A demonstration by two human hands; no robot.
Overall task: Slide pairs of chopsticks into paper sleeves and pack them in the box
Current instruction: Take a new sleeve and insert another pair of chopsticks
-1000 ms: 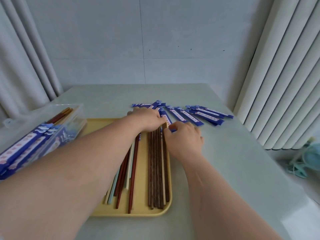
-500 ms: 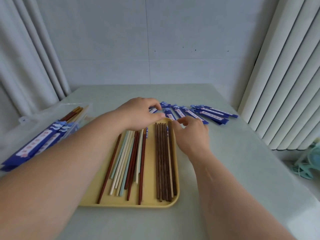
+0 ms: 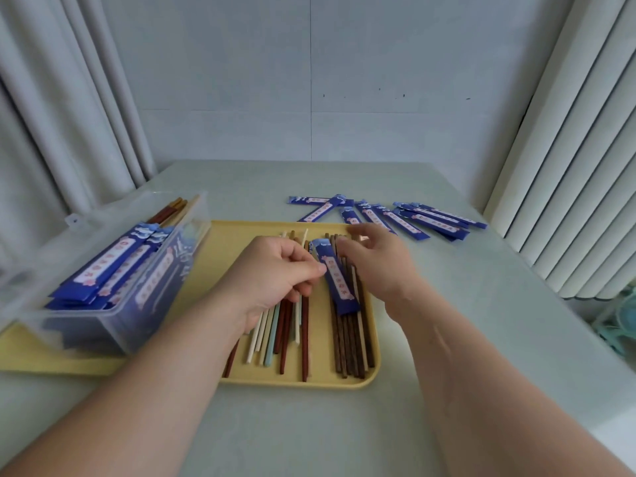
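From my head camera, my left hand [image 3: 282, 270] pinches one blue paper sleeve [image 3: 336, 275] by its side edge, with my thumb on it. The sleeve lies slanted over the dark brown chopsticks [image 3: 351, 339] on the right side of the yellow tray [image 3: 223, 242]. My right hand [image 3: 375, 261] is over the far ends of those brown sticks, just beside the sleeve. It is blurry, so I cannot tell if it grips anything. Red, white and pale green chopsticks [image 3: 275, 339] lie under my left hand. More blue sleeves [image 3: 413, 220] lie on the table [image 3: 481, 304] behind the tray. The clear box [image 3: 103, 325] on the left holds packed pairs [image 3: 113, 263].
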